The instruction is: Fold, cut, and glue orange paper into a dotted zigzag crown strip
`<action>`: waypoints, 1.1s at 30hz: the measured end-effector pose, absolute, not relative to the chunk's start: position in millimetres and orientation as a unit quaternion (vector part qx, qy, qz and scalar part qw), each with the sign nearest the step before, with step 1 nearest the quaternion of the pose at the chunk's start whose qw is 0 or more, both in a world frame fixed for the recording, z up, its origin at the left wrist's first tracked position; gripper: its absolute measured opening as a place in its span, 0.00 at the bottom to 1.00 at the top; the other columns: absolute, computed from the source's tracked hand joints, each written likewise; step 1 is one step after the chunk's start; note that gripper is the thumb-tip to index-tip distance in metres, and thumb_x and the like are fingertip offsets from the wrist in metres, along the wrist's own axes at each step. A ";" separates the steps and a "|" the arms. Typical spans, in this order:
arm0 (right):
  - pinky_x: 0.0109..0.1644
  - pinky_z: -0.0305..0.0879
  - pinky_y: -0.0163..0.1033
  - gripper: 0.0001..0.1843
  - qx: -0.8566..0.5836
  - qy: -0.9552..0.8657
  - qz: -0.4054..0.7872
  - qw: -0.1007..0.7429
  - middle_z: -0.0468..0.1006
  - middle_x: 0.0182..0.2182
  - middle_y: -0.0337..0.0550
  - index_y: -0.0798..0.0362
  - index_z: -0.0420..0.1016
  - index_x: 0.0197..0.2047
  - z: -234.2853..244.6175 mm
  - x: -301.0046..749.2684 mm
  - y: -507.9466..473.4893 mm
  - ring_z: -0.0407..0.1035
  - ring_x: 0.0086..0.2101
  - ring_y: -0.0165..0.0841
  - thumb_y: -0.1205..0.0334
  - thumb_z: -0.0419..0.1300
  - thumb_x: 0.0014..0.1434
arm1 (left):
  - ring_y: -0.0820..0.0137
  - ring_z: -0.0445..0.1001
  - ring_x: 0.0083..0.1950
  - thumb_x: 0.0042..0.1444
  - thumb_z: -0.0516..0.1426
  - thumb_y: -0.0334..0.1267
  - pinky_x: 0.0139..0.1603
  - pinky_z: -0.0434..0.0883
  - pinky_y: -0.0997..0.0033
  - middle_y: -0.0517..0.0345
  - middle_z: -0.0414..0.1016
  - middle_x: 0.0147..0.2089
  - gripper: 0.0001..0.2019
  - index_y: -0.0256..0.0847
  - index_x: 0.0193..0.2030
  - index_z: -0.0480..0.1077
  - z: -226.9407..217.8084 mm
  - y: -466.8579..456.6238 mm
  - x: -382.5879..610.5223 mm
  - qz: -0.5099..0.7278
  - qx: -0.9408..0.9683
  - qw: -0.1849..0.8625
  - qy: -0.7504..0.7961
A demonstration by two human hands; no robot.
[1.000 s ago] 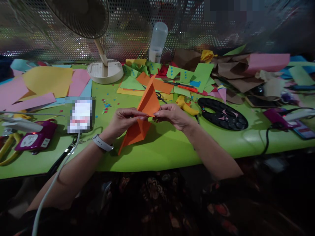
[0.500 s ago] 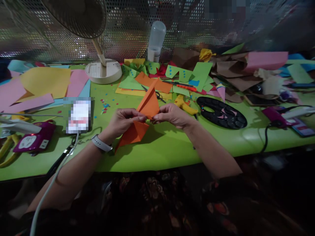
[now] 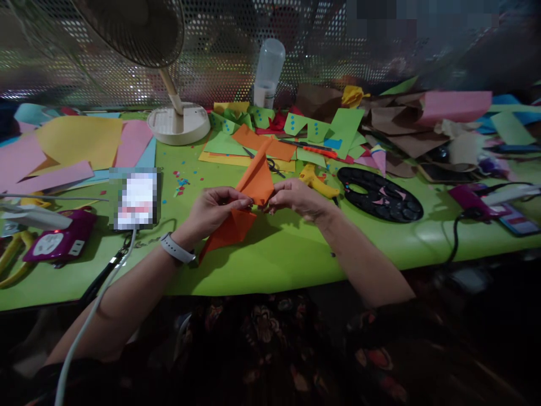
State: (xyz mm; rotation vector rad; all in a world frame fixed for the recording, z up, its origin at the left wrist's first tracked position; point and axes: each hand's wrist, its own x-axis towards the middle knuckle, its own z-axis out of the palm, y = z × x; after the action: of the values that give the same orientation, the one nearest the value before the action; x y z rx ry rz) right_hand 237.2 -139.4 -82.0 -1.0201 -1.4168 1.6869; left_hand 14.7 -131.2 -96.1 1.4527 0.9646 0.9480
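Folded orange paper is held up over the green table, its pointed end aimed away from me. My left hand pinches its near end between thumb and forefinger. My right hand is closed at the paper's near right corner, fingertips touching the edge. Beneath my left hand another folded orange part hangs toward the table; whether it is the same sheet I cannot tell. Behind the paper lie scissors, partly hidden.
A yellow glue gun and a black oval palette lie to the right. Left are a phone on a cable and a purple power strip. A fan base, clear bottle and paper scraps line the back.
The near edge of the orange paper has bent slightly, and the fingers of my right hand have shifted a little along it. My left hand keeps its pinch.
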 end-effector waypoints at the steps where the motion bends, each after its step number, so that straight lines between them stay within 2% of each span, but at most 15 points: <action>1: 0.37 0.71 0.37 0.09 -0.390 -0.548 0.652 0.350 0.82 0.30 0.42 0.55 0.82 0.32 -83.0 235.1 -140.7 0.72 0.30 0.28 0.60 0.69 0.48 | 0.67 0.79 0.34 0.43 0.71 0.48 0.41 0.75 0.67 0.51 0.82 0.33 0.15 0.39 0.31 0.80 -96.2 -131.2 14.9 0.403 0.611 0.547 0.406; 4: 0.36 0.69 0.35 0.14 -0.395 -0.560 0.633 0.361 0.82 0.32 0.42 0.54 0.83 0.36 -87.8 226.2 -144.7 0.72 0.30 0.27 0.57 0.72 0.46 | 0.67 0.79 0.34 0.43 0.71 0.48 0.41 0.76 0.67 0.52 0.82 0.32 0.15 0.38 0.31 0.79 -97.4 -131.6 15.3 0.408 0.612 0.550 0.396; 7: 0.32 0.67 0.34 0.16 -0.406 -0.558 0.612 0.387 0.81 0.29 0.40 0.54 0.83 0.35 -92.3 219.1 -146.9 0.68 0.26 0.26 0.54 0.73 0.45 | 0.67 0.79 0.34 0.45 0.70 0.46 0.42 0.76 0.67 0.53 0.81 0.32 0.14 0.38 0.32 0.79 -99.5 -131.6 14.8 0.409 0.618 0.551 0.384; 9: 0.30 0.66 0.34 0.16 -0.405 -0.557 0.609 0.393 0.81 0.28 0.40 0.54 0.83 0.35 -93.0 218.2 -146.6 0.67 0.25 0.25 0.53 0.73 0.46 | 0.67 0.79 0.37 0.45 0.70 0.44 0.44 0.76 0.67 0.53 0.82 0.35 0.14 0.38 0.34 0.78 -101.2 -130.8 13.4 0.419 0.622 0.552 0.364; 13: 0.28 0.64 0.34 0.15 -0.427 -0.545 0.597 0.405 0.79 0.24 0.40 0.56 0.81 0.30 -90.7 222.8 -143.7 0.66 0.23 0.25 0.53 0.74 0.44 | 0.66 0.80 0.46 0.46 0.70 0.39 0.48 0.76 0.68 0.50 0.81 0.47 0.19 0.40 0.46 0.76 -104.0 -129.4 9.2 0.433 0.623 0.581 0.296; 17: 0.29 0.64 0.34 0.14 -0.426 -0.545 0.592 0.413 0.79 0.25 0.40 0.55 0.81 0.30 -90.4 226.1 -142.6 0.66 0.24 0.25 0.54 0.74 0.45 | 0.66 0.80 0.47 0.51 0.68 0.37 0.46 0.77 0.70 0.49 0.79 0.52 0.27 0.45 0.58 0.70 -104.9 -129.8 6.5 0.420 0.614 0.601 0.291; 22: 0.30 0.65 0.35 0.12 -0.420 -0.555 0.591 0.409 0.80 0.27 0.40 0.53 0.83 0.31 -91.5 226.0 -142.9 0.67 0.25 0.26 0.54 0.73 0.46 | 0.67 0.80 0.45 0.52 0.67 0.37 0.47 0.76 0.69 0.49 0.80 0.50 0.25 0.44 0.58 0.71 -105.0 -130.4 7.5 0.435 0.606 0.605 0.279; 26: 0.29 0.65 0.34 0.12 -0.428 -0.550 0.588 0.411 0.80 0.25 0.39 0.53 0.83 0.30 -91.7 225.5 -141.7 0.67 0.25 0.26 0.55 0.73 0.46 | 0.65 0.80 0.47 0.51 0.68 0.36 0.50 0.76 0.68 0.49 0.80 0.49 0.27 0.43 0.59 0.71 -104.6 -130.6 8.6 0.430 0.605 0.611 0.275; 33: 0.30 0.67 0.34 0.11 -0.423 -0.544 0.593 0.417 0.80 0.25 0.39 0.53 0.83 0.31 -94.1 223.1 -141.6 0.68 0.25 0.26 0.55 0.72 0.47 | 0.66 0.80 0.43 0.50 0.68 0.38 0.42 0.76 0.72 0.50 0.80 0.48 0.32 0.44 0.63 0.66 -103.6 -132.5 7.5 0.421 0.598 0.622 0.279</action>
State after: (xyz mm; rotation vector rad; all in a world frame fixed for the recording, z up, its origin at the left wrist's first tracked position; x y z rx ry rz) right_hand 223.1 -141.6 -94.1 -1.0619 -1.3641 1.4878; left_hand 7.5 -132.5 -103.6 1.3743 0.6419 0.9684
